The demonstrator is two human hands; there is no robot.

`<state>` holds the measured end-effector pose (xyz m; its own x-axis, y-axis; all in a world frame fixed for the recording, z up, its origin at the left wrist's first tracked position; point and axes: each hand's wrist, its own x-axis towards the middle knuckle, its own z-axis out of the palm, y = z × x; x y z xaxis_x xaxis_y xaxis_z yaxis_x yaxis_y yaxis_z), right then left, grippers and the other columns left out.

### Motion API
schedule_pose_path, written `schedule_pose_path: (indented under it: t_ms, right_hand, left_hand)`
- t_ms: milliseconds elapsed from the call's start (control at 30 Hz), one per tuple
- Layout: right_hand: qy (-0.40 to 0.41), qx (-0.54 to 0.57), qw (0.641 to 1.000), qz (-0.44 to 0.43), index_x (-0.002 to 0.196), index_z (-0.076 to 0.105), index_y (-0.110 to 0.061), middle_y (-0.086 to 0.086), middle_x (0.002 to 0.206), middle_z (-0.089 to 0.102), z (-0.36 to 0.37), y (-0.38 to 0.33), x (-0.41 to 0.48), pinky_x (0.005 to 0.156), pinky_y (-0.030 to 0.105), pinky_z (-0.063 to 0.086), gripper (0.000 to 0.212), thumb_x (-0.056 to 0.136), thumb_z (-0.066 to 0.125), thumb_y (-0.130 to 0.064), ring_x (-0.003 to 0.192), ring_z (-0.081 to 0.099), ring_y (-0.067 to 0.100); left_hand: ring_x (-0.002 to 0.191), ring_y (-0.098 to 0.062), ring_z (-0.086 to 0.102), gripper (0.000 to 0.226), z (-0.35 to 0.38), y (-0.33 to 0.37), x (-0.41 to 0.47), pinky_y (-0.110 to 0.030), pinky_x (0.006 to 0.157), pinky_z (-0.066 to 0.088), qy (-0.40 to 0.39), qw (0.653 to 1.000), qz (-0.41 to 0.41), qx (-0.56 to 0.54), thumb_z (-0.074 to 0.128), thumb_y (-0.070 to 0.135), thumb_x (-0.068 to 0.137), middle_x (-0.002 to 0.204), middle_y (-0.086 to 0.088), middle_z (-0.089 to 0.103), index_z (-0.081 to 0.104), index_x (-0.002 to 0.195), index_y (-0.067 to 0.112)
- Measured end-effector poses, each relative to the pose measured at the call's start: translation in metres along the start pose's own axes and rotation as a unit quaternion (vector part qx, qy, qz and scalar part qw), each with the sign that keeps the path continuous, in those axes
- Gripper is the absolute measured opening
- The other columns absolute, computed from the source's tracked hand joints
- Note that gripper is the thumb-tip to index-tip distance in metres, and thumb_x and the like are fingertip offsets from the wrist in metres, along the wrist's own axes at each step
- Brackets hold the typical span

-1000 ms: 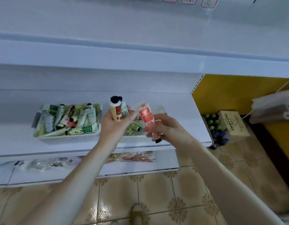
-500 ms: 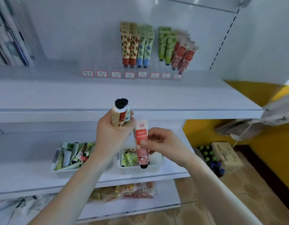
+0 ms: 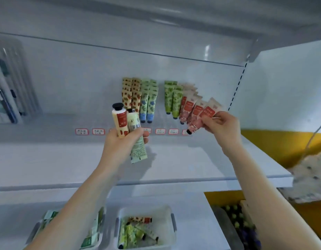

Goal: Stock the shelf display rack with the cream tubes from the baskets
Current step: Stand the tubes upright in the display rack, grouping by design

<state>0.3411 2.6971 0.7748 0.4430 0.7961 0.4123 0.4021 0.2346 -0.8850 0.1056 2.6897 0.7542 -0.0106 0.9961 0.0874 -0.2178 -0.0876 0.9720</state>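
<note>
Head view: the left hand point(image 3: 125, 141) grips two cream tubes caps up, a red-labelled one point(image 3: 120, 121) and a pale green one point(image 3: 137, 141), in front of the display rack point(image 3: 160, 121). The right hand point(image 3: 222, 123) pinches a pink tube point(image 3: 207, 112) at the right end of the rack's row of tubes point(image 3: 149, 101). More tubes lie in two baskets point(image 3: 172, 221) on the shelf below.

Left hand point(image 3: 124, 143) grips two tubes point(image 3: 121, 122); right hand point(image 3: 223, 125) pinches pink tube point(image 3: 207, 112).

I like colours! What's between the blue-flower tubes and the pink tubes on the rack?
Two rows of green leafy tubes, shown in the head view.
</note>
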Motion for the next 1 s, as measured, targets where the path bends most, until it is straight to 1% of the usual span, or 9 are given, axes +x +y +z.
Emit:
schedule_pose_path:
  t_ms: [100,200,267,333,433,667,767,900,1000]
  right_hand:
    - [0.022,-0.062,0.997,-0.029,0.074,0.062,-0.003,0.004,0.062,0.063,0.003,0.011,0.038,0.057,0.016,0.046,0.013,0.085,0.065,-0.010,0.046,0.055,-0.002]
    - [0.005,-0.110,0.993,-0.041,0.069,0.060,0.003,0.009,0.060,0.060,0.016,0.023,0.061,0.051,0.025,0.033,0.021,0.084,0.064,-0.011,0.050,0.048,0.012]
    - [-0.009,-0.114,0.992,-0.050,0.065,0.057,0.003,0.004,0.050,0.054,0.026,0.028,0.072,0.053,0.027,0.027,0.022,0.083,0.062,-0.009,0.046,0.042,0.015]
    - [-0.011,-0.157,0.986,-0.058,0.074,0.060,0.009,0.014,0.057,0.058,0.035,0.027,0.077,0.053,0.027,0.027,0.019,0.082,0.061,-0.009,0.050,0.048,0.025]
    - [-0.044,-0.214,0.974,-0.058,0.080,0.062,0.008,0.008,0.058,0.057,0.043,0.029,0.081,0.039,0.013,0.030,0.018,0.084,0.059,-0.009,0.042,0.051,0.005]
    - [-0.059,-0.291,0.954,-0.052,0.064,0.059,-0.003,0.012,0.063,0.060,0.049,0.042,0.090,0.043,0.018,0.029,0.019,0.081,0.058,-0.011,0.059,0.048,0.023]
    - [-0.074,-0.304,0.948,-0.057,0.068,0.064,0.005,0.017,0.071,0.068,0.052,0.043,0.097,0.048,0.018,0.033,0.021,0.081,0.058,-0.010,0.065,0.058,0.028]
    - [-0.068,-0.309,0.946,-0.069,0.075,0.066,0.009,0.021,0.076,0.068,0.056,0.044,0.099,0.067,0.036,0.048,0.021,0.083,0.058,-0.009,0.075,0.063,0.033]
    - [-0.054,-0.299,0.950,-0.075,0.081,0.067,0.005,0.018,0.078,0.069,0.057,0.046,0.095,0.068,0.038,0.049,0.019,0.086,0.056,-0.009,0.075,0.063,0.032]
  left_hand:
    - [0.078,-0.014,0.069,0.011,0.014,-0.002,0.020,-0.035,0.081,0.050,0.012,1.000,0.007,-0.001,0.065,0.012,0.085,0.070,0.006,0.072,0.065,0.083,0.022]
    - [0.072,-0.006,0.067,0.010,0.025,-0.006,0.036,-0.031,0.075,0.048,0.017,1.000,0.019,0.007,0.067,0.013,0.084,0.071,0.009,0.071,0.065,0.086,0.023]
    - [0.079,-0.010,0.067,0.012,0.033,-0.007,0.046,-0.034,0.080,0.050,0.017,0.999,0.022,0.017,0.068,0.014,0.083,0.080,0.005,0.072,0.065,0.087,0.024]
    - [0.088,-0.018,0.067,0.013,0.038,-0.008,0.054,-0.040,0.088,0.050,0.013,1.000,0.017,0.023,0.069,0.013,0.082,0.089,-0.002,0.072,0.065,0.090,0.023]
    - [0.084,-0.023,0.069,0.015,0.043,-0.011,0.063,-0.044,0.088,0.052,0.005,1.000,0.009,0.016,0.068,0.009,0.081,0.087,-0.007,0.073,0.065,0.091,0.020]
    - [0.079,-0.022,0.070,0.014,0.044,-0.012,0.079,-0.043,0.084,0.054,-0.014,1.000,0.003,0.012,0.068,0.007,0.081,0.083,-0.009,0.072,0.065,0.092,0.015]
    - [0.077,-0.019,0.071,0.017,0.043,-0.013,0.085,-0.043,0.083,0.055,-0.021,1.000,-0.001,0.009,0.069,0.009,0.081,0.086,-0.008,0.072,0.064,0.096,0.014]
    - [0.075,-0.016,0.070,0.018,0.042,-0.016,0.090,-0.038,0.079,0.055,-0.031,1.000,0.000,0.004,0.069,0.009,0.081,0.085,-0.005,0.072,0.064,0.096,0.016]
    - [0.077,-0.018,0.070,0.017,0.041,-0.019,0.092,-0.040,0.081,0.055,-0.034,0.999,-0.010,-0.002,0.069,0.008,0.081,0.086,-0.005,0.071,0.064,0.095,0.016]
